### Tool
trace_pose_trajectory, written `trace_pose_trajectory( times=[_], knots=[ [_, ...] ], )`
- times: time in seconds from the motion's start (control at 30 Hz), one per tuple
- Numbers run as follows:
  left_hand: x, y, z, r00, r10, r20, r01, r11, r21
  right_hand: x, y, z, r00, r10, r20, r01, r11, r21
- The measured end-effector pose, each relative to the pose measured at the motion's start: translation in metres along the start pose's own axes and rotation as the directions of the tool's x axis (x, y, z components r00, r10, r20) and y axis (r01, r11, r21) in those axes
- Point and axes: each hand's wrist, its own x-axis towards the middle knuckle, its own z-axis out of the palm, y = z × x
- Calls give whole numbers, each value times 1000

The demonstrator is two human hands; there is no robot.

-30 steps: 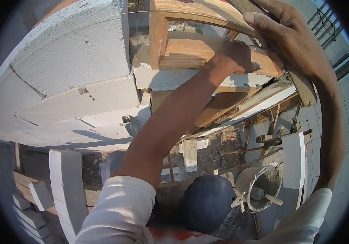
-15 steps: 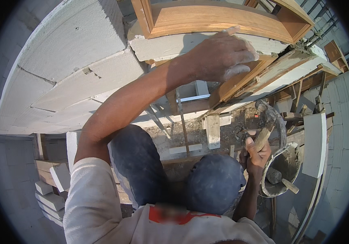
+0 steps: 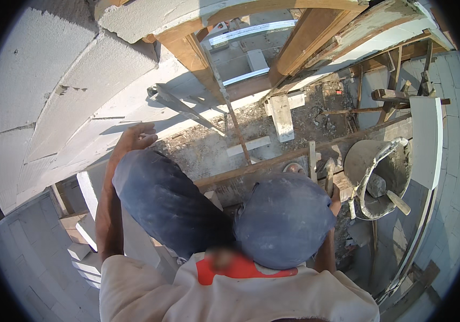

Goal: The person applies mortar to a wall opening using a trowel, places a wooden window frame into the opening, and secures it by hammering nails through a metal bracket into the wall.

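Observation:
My left hand is just beyond my left knee, in front of the white block wall. Its fingers are loosely stretched and nothing is in them. My right forearm runs down behind my bent right knee, so only a little of my right hand shows and its fingers are hidden. Close by it is a worn wooden-looking piece, whose kind I cannot make out. Right of that hand stands a mortar-crusted bucket, with a rounded grey lump and a wooden handle in it.
A wooden frame stands ahead, with a thin upright rod before it. A plank crosses below my knees over rubble-strewn ground. A white panel leans at the right, and cut blocks are stacked at the left.
My left hand has come down from the wooden frame's ledge to beside my left knee. My right hand, earlier around a wooden tool handle, has lowered behind my knee. The view has tilted downward.

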Motion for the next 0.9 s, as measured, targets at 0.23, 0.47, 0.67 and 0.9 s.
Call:
trace_pose_trajectory(
  times=[0.23, 0.47, 0.67, 0.9],
  knots=[
    [102, -42, 67, 958, 15, -287, -36, 997, -66, -2, 25, 1, 993, -105, -55, 82, 942, -327],
    [147, -47, 79, 843, -36, -537, 37, 999, -8, -8, 16, -5, 953, -301, -41, 264, 886, -380],
    [89, -3, 65, 839, 356, -412, -334, 934, 127, 5, -20, 1, 946, -324, 6, 311, 903, -297],
    [-9, 110, -38, 649, 651, -394, -564, 759, 326, 56, -170, 104, 677, -628, 384, 579, 777, 247]
  ],
)
